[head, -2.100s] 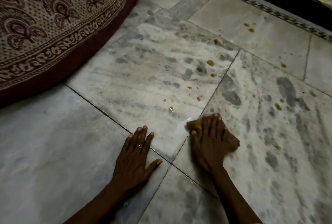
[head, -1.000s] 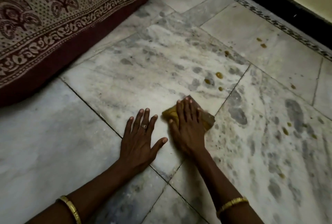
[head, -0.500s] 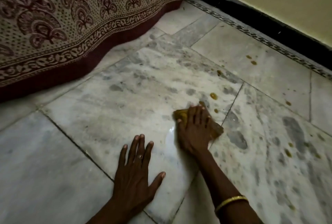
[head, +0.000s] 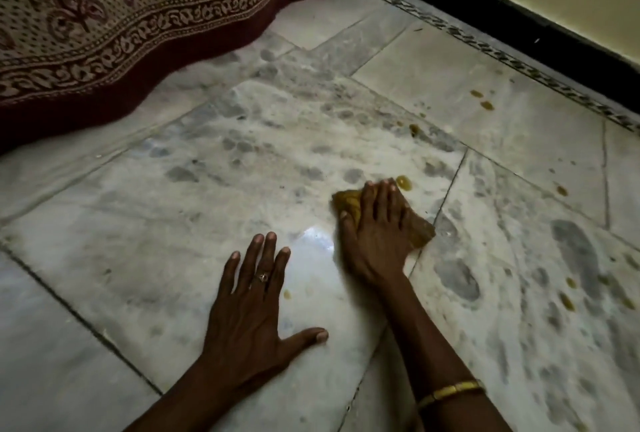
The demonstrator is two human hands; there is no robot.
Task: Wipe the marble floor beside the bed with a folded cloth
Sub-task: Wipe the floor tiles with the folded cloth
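Observation:
My right hand [head: 375,227] presses flat on a folded mustard-yellow cloth [head: 420,232] on the marble floor [head: 194,196], near a joint between slabs. Cloth corners stick out at the hand's left and right. A yellow drop [head: 404,182] lies just beyond the fingertips. My left hand [head: 251,307] rests flat on the floor, fingers spread, a ring on one finger, holding nothing. A wet shiny patch [head: 317,244] lies between the two hands. The bed's patterned cover [head: 121,16] hangs to the floor at upper left.
Several more yellow drops dot the floor: two near the wall [head: 483,99], one [head: 414,129] on the middle slab, others at right [head: 567,300]. A black skirting [head: 519,26] and patterned border strip run along the cream wall at upper right.
My right hand has pushed the cloth forward across the slab toward the yellow drop, leaving a wet streak behind. My left hand stays planted on the floor.

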